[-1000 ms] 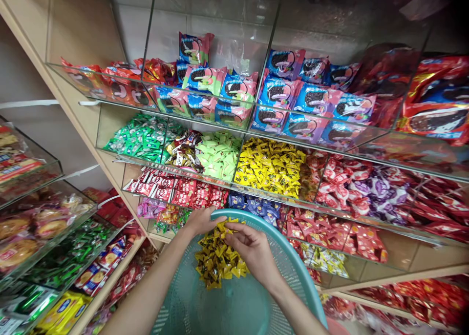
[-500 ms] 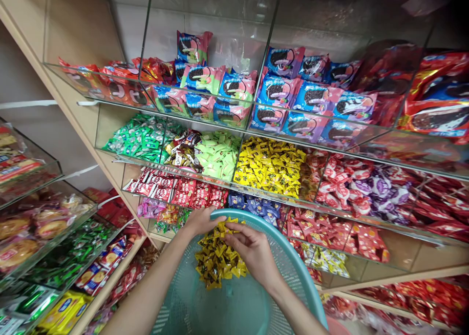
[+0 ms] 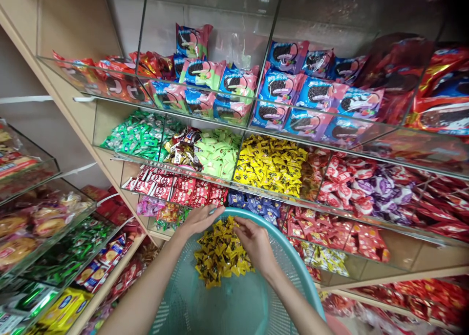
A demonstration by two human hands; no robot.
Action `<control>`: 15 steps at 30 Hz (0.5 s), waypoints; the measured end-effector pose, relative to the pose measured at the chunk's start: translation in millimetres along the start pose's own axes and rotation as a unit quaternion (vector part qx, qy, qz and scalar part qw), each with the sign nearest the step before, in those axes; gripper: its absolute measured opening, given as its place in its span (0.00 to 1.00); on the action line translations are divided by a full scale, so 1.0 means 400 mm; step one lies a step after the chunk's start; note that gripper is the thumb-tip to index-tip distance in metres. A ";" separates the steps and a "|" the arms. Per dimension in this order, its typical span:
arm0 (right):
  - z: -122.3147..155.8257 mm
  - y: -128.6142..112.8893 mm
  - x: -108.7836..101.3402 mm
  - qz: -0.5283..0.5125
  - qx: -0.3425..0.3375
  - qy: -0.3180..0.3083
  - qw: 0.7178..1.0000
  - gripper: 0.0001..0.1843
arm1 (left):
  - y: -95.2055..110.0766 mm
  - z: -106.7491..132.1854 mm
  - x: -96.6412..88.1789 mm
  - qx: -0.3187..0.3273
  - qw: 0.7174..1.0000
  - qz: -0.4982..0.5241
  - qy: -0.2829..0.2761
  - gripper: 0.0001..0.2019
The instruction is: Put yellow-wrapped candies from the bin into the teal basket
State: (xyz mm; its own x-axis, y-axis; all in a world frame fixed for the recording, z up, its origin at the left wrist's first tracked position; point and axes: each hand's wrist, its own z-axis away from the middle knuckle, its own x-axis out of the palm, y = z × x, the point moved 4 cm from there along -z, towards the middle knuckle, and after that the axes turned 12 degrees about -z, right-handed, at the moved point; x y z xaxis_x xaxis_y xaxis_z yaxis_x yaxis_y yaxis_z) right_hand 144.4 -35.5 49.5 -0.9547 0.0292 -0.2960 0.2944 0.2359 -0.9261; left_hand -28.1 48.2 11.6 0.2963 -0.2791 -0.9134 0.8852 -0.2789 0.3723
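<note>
A teal plastic basket [image 3: 234, 305] with perforated sides stands in front of me, and a heap of yellow wrapped candies [image 3: 222, 257] lies inside it. My left hand [image 3: 201, 220] is above the basket's far left rim, palm turned inward and fingers stretched out, holding nothing I can see. On the heap's right side, my right hand [image 3: 258, 247] has its fingers loosely bent and apart from the thumb, with no candy visibly gripped. Its fingertips are at the edge of the heap; whether they touch it I cannot tell. More yellow candies [image 3: 271, 166] fill a shelf compartment beyond the basket.
Glass-fronted shelves hold blue cookie packs [image 3: 280, 86], green candies [image 3: 134, 136], light green candies [image 3: 218, 153] and red-and-white candies [image 3: 340, 178]. Dark blue packets [image 3: 254, 205] lie just behind the basket. Another shelf unit with round pastries [image 3: 51, 225] stands at the left.
My hands have moved slightly apart, the right one shifting right. Candies that were under and between my fingers now lie on the heap, which spreads further right.
</note>
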 end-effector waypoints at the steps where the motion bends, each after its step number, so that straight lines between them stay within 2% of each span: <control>1: -0.002 0.006 0.000 0.005 0.002 0.001 1.000 0.15 | -0.002 0.000 0.001 0.000 1.000 -0.005 0.001 0.34; 6: -0.009 0.021 0.007 0.008 -0.012 -0.006 1.000 0.15 | 0.002 0.005 -0.002 0.024 0.999 -0.030 0.002 0.32; 15: -0.008 0.013 0.016 -0.018 -0.024 -0.002 1.000 0.13 | 0.006 0.002 -0.003 0.034 0.998 -0.054 0.002 0.30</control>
State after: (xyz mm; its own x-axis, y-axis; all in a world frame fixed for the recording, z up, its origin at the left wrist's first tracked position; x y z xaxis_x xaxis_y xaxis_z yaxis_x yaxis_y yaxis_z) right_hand 139.7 -30.9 43.6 -0.9645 0.0161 -0.2635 0.2571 0.2824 -0.9242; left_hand -26.6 47.0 13.8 0.2022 -0.2413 -0.9492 0.8858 -0.3683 0.2823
